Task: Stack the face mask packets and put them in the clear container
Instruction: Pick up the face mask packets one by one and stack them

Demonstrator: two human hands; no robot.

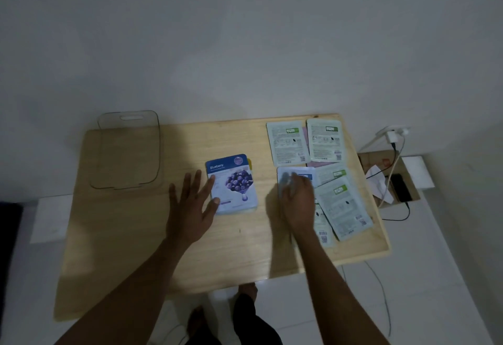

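Observation:
A small stack of face mask packets topped by a blue "Blueberry" packet (232, 184) lies in the middle of the wooden table (136, 235). My left hand (190, 208) rests flat beside it, fingers spread, fingertips touching its left edge. My right hand (295, 200) presses on a blurred white and blue packet (295, 174) at the left edge of a loose spread of face-down packets (343, 205). Two more face-down packets (288, 141) (325, 139) lie at the back right. The clear container (128, 151) stands empty at the table's back left.
A pink packet (319, 164) peeks from under the right-hand spread. Right of the table, an open cardboard box (392, 178) holds paper and a black device, with charger cables and a wall plug (393, 135). My feet (246, 290) show below the table's front edge.

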